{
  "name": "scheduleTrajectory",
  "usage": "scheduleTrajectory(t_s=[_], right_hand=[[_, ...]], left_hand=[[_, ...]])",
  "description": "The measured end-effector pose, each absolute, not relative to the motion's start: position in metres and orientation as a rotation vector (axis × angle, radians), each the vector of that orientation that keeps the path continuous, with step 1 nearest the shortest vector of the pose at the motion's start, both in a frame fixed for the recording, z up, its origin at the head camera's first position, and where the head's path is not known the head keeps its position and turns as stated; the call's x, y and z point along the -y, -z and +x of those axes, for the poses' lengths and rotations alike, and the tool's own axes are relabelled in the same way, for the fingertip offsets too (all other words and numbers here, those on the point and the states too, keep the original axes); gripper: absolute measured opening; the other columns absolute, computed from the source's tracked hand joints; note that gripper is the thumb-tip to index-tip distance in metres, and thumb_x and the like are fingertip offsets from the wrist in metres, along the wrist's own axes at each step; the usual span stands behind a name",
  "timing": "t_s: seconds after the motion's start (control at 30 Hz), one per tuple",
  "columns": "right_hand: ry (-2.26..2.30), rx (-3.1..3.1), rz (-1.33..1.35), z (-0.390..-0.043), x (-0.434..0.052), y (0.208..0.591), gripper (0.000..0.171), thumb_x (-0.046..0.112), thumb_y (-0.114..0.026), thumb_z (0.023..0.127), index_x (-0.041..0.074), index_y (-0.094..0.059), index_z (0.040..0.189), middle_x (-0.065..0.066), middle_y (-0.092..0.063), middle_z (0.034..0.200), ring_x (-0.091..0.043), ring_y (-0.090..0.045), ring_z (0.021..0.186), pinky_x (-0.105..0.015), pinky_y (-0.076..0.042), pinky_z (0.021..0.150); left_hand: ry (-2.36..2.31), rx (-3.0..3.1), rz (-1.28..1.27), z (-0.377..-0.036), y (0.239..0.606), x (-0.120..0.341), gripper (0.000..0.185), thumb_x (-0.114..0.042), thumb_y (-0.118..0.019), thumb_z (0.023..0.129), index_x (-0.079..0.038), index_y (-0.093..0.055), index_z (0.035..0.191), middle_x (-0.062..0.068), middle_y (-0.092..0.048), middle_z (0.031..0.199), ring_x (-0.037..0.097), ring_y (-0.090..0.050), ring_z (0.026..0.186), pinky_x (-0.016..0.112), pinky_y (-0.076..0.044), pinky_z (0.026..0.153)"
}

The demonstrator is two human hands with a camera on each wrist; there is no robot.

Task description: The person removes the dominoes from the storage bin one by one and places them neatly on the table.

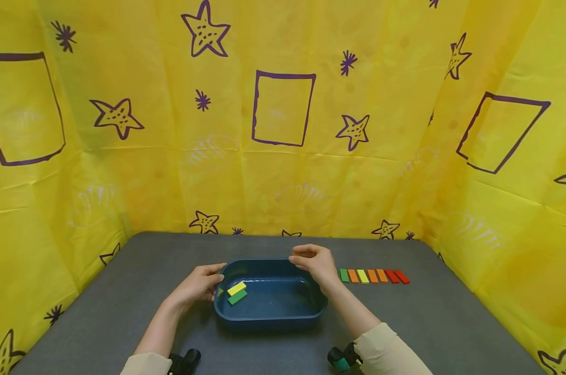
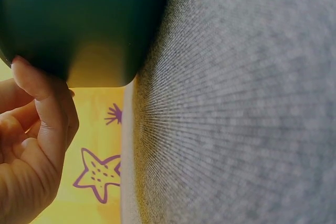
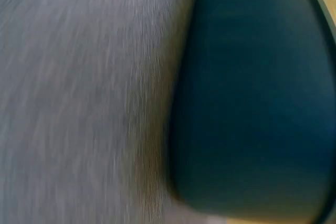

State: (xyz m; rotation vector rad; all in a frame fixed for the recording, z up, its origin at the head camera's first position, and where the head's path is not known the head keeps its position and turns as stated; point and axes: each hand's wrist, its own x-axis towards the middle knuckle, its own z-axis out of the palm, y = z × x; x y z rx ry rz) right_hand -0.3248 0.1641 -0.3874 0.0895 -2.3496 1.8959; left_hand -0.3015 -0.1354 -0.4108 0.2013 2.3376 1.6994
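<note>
Two hands on a blue tub, which sits mid grey tabletop. Left hand at the tub's left rim, forearm angled in from below, fingers curled against the outer wall, gripping it. Right hand arched over the far right corner, fingers bent down onto the rim. Yellow block and green block lie touching inside, left end. Row of coloured blocks just right of the tub.
</note>
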Motion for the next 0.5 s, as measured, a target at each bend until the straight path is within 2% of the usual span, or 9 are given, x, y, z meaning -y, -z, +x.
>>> scheduleTrajectory(t_s=[0.3,0.5], right_hand=[[-1.977,2.408,0.165,-0.322,-0.125,0.4,0.034,0.013,-0.08,0.081,-0.003,-0.072,0.11,-0.017,-0.075,0.102,-0.023,-0.075,0.088,-0.035,-0.061,0.083],[-1.977,2.495,0.145,-0.32,-0.1,0.398,0.031,0.014,-0.082,0.079,0.001,-0.074,0.107,-0.012,-0.076,0.1,-0.02,-0.074,0.086,-0.037,-0.061,0.082]], left_hand=[[-1.677,-2.356,0.208,-0.301,0.412,0.135,0.053,-0.009,-0.046,0.101,0.008,-0.032,0.15,0.011,-0.06,0.088,0.014,-0.053,0.062,0.025,-0.051,0.058],[-1.681,-2.352,0.197,-0.302,0.411,0.134,0.053,-0.009,-0.045,0.101,0.007,-0.033,0.15,0.011,-0.06,0.087,0.013,-0.053,0.062,0.025,-0.05,0.058]])
